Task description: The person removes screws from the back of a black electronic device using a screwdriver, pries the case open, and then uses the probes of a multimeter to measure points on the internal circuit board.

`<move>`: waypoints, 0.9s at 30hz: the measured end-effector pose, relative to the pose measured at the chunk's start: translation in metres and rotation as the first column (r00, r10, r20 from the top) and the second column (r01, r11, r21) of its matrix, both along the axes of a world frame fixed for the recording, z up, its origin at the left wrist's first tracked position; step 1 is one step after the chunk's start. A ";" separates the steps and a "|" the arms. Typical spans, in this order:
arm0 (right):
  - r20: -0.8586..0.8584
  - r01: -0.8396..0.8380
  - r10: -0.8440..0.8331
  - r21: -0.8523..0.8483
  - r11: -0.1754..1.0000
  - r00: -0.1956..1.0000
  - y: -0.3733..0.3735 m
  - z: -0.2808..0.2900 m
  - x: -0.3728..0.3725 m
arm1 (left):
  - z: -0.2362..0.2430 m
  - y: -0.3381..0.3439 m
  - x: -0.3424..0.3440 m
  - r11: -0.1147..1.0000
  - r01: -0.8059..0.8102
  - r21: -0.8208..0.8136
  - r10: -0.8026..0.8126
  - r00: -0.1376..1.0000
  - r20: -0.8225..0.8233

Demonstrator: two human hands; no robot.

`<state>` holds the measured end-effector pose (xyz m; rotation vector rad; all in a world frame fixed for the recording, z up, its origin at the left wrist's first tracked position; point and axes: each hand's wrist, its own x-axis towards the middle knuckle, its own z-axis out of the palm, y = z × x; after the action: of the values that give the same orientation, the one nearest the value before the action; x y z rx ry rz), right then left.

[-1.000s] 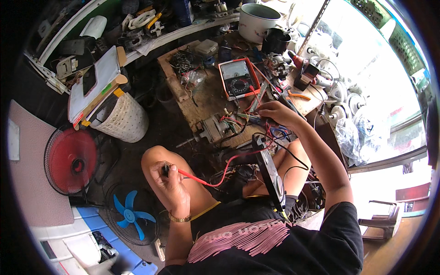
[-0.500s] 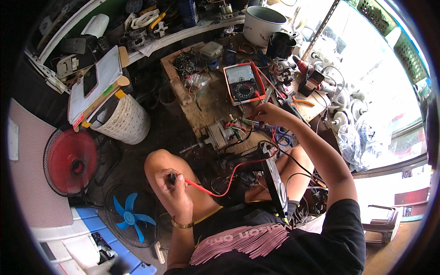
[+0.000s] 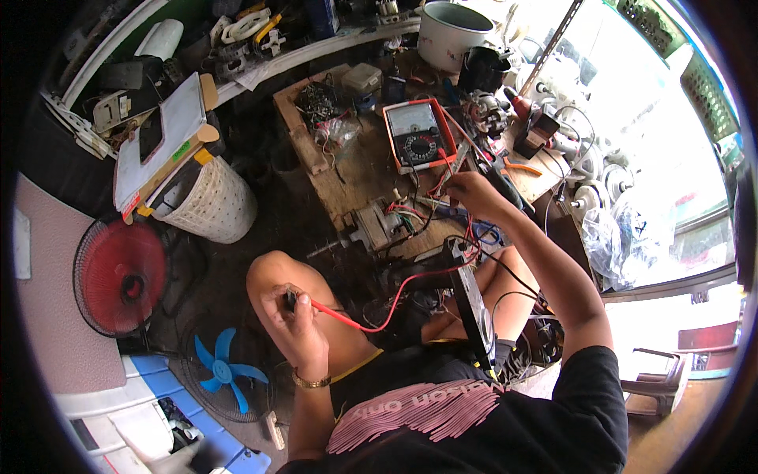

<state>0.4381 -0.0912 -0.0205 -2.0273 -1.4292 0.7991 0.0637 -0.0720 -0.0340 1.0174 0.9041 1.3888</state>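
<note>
In my left hand (image 3: 302, 322), raised over my left knee, are a red test probe (image 3: 335, 314) and a small dark piece between the fingers. A red lead curves from the probe across my lap toward the bench. My right hand (image 3: 474, 192) is over the bench with its fingers pinched together among thin wires; what they grip is hidden. Just beyond it an analog multimeter (image 3: 419, 136) in an orange-red case has leads plugged in. Left of that hand sits a small motor (image 3: 373, 227) with a long shaft and several coloured wires.
Blue-handled scissors (image 3: 488, 232) and orange-handled pliers (image 3: 523, 168) lie near my right arm. A flat dark-edged part (image 3: 472, 312) leans on my lap. A white basket (image 3: 212, 204), a red fan (image 3: 126, 276) and a blue fan blade (image 3: 224, 370) are at the left.
My right hand has shifted a little to the right, away from the motor's wires. The left hand keeps its hold on the probe and has barely moved.
</note>
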 end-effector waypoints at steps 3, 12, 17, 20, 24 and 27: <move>-0.022 -0.005 0.004 -0.014 1.000 1.000 -0.004 -0.001 0.000 | 0.008 -0.002 0.005 0.996 -0.017 -0.091 0.020 0.999 0.031; 0.115 -0.036 0.008 0.243 0.969 0.993 -0.074 0.083 -0.050 | -0.014 0.001 0.036 0.972 0.115 -0.203 -0.097 0.990 0.100; 0.283 -0.492 0.460 0.048 0.869 0.841 -0.105 0.116 -0.114 | -0.029 0.008 0.051 0.947 0.179 -0.265 -0.138 0.977 0.165; 0.377 -0.687 0.730 -0.269 0.675 0.570 -0.093 0.112 -0.135 | -0.018 0.013 0.058 0.957 0.187 -0.224 -0.160 0.978 0.132; 0.368 -0.742 0.869 -0.469 0.480 0.330 -0.078 0.088 -0.173 | -0.024 0.022 0.062 0.970 0.199 -0.137 -0.180 0.974 0.140; 0.165 -0.598 0.958 -0.753 0.276 0.235 -0.079 0.047 -0.199 | -0.035 0.023 0.066 0.978 0.202 -0.060 -0.193 0.973 0.129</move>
<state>0.2389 -0.1702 0.0265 -1.7928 -3.2161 1.1004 0.1293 -0.0491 -0.0689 0.9303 0.7369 1.2278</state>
